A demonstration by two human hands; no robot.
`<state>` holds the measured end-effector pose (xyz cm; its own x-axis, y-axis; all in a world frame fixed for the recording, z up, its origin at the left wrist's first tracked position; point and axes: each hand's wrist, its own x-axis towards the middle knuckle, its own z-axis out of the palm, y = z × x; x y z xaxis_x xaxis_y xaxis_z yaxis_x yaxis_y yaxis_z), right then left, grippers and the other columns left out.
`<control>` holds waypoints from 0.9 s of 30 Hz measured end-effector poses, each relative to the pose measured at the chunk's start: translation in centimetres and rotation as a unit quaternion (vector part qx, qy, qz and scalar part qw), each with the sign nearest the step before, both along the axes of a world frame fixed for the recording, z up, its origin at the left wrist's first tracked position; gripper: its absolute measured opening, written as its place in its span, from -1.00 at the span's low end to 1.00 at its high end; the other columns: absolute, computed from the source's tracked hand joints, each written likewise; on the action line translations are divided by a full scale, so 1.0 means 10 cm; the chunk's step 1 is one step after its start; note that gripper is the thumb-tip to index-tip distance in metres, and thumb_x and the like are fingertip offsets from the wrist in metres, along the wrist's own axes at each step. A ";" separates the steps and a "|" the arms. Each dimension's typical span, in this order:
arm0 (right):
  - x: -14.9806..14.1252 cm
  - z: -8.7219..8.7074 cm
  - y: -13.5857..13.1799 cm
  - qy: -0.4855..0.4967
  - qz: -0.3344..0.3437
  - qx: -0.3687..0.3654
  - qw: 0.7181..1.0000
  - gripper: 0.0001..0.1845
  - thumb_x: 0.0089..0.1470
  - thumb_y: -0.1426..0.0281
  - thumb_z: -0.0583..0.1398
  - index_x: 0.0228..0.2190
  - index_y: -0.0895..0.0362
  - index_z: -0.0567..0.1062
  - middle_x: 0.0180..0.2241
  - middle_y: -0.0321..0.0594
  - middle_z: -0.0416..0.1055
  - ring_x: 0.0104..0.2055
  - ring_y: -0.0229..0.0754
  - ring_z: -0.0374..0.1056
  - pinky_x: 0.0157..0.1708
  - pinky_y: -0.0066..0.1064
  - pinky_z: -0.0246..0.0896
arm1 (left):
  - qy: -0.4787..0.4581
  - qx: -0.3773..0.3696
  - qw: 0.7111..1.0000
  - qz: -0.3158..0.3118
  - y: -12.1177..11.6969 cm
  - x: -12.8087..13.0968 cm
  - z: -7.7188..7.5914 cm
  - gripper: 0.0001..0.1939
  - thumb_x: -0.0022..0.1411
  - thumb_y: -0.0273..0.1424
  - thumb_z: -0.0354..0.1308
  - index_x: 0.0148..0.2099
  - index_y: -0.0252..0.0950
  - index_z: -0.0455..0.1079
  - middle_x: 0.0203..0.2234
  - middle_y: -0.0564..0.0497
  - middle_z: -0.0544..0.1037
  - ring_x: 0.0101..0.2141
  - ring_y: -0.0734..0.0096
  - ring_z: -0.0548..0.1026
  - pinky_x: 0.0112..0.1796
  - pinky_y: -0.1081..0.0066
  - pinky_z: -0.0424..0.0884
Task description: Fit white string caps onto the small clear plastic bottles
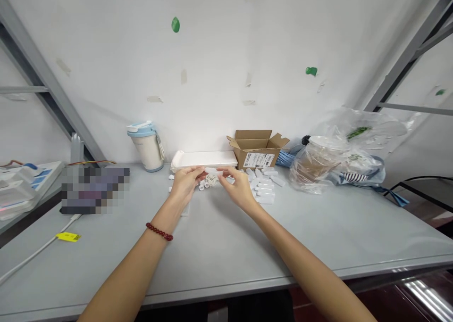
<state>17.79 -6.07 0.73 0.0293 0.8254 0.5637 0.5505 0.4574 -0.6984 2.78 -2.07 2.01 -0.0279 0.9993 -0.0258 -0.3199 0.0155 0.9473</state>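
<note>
Between my two hands is a small translucent white plastic tube (pixel 212 170), held level above the table. My left hand (pixel 184 183) pinches its left end, and a dark red bead bracelet circles that wrist. At the other end, my right hand (pixel 241 190) has thumb and fingers closed on it. Just behind and below the fingers lies a pile of small white rings or caps (pixel 211 181), partly covered by the hands. Several similar clear tubes (pixel 265 190) are heaped right of my right hand. Another clear piece (pixel 186 210) lies beside my left wrist.
Along the wall stand a blue-lidded cup (pixel 146 147), a stack of white flat packets (pixel 205 159) and an open cardboard box (pixel 257 150). Plastic-bagged containers (pixel 314 164) sit at the right. Leftward are a blurred-out dark object (pixel 94 190) and a white cable (pixel 35 253) with a yellow tag.
</note>
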 end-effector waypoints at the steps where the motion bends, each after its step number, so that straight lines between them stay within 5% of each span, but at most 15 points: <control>1: 0.01 -0.01 0.00 -0.004 -0.004 0.002 1.000 -0.75 0.06 0.38 0.12 -0.23 0.11 0.53 -0.41 -0.27 0.48 -0.30 -0.23 0.40 -0.18 -0.39 0.22 | -0.003 -0.001 1.000 -0.005 0.00 0.00 0.00 -0.94 -0.10 -0.52 0.28 -0.49 -0.42 0.45 -0.57 0.02 0.50 -0.45 0.49 0.48 -0.19 0.37 0.42; 10: 0.01 -0.12 0.05 -0.116 -0.018 0.012 0.993 -0.81 0.07 0.36 0.18 -0.26 0.16 0.47 -0.39 -0.22 0.49 -0.34 -0.20 0.38 -0.29 -0.42 0.18 | 0.003 0.025 0.999 -0.032 -0.02 0.01 -0.01 -0.83 -0.17 -0.46 0.35 -0.45 -0.39 0.47 -0.51 0.02 0.51 -0.41 0.47 0.47 -0.18 0.36 0.41; 21: -0.03 -0.15 0.05 -0.128 -0.051 -0.060 0.989 -0.71 0.04 0.18 0.21 -0.50 0.14 0.41 -0.57 -0.30 0.38 -0.55 -0.28 0.21 -0.51 -0.46 -0.01 | 0.181 0.173 0.960 -0.122 -0.16 0.09 0.07 -0.67 -0.14 -0.26 0.36 -0.32 -0.34 0.49 -0.34 -0.08 0.57 -0.25 0.24 0.49 -0.24 0.32 0.41; 27: -0.05 -0.14 0.03 -0.094 -0.038 -0.043 0.994 -0.70 0.04 0.15 0.21 -0.44 0.14 0.44 -0.54 -0.30 0.40 -0.52 -0.27 0.25 -0.47 -0.46 0.02 | 0.132 0.122 0.974 -0.138 -0.14 0.03 0.09 -0.61 -0.22 -0.30 0.42 -0.29 -0.33 0.48 -0.30 -0.09 0.58 -0.20 0.21 0.50 -0.25 0.32 0.41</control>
